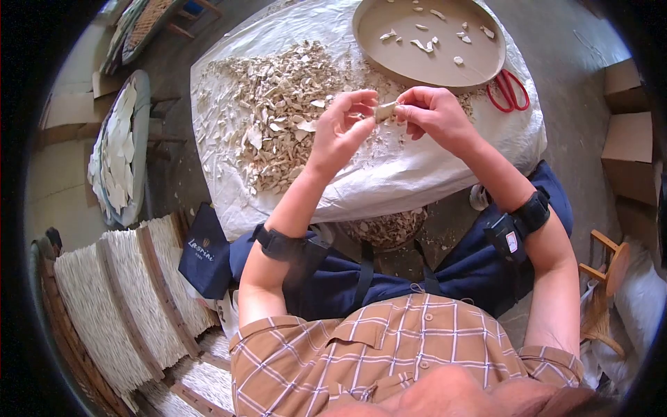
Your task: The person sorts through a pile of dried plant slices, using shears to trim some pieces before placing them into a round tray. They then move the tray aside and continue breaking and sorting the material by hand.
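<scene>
A small pale flake (385, 110) is held up between my two hands, over the white-covered table (306, 208). My right hand (436, 119) is closed, pinching the flake's right end between thumb and fingertips. At the other end, the curled fingers and thumb of my left hand (342, 131) close around the flake's left tip; their exact contact is partly hidden. Below and left of the hands spreads a heap of dry, cream-coloured flakes (281, 104). Beyond my right hand stands a round, shallow tray (445, 82) with several larger pale pieces in it.
Red-handled scissors (509, 92) lie beside the tray. Under the table edge is a container of flakes (385, 229). Left are stacked pale sheets (114, 299), a dark blue box (205, 251) and a round rack (142, 104). Cardboard boxes (627, 149) and a wooden stool (615, 264) stand right.
</scene>
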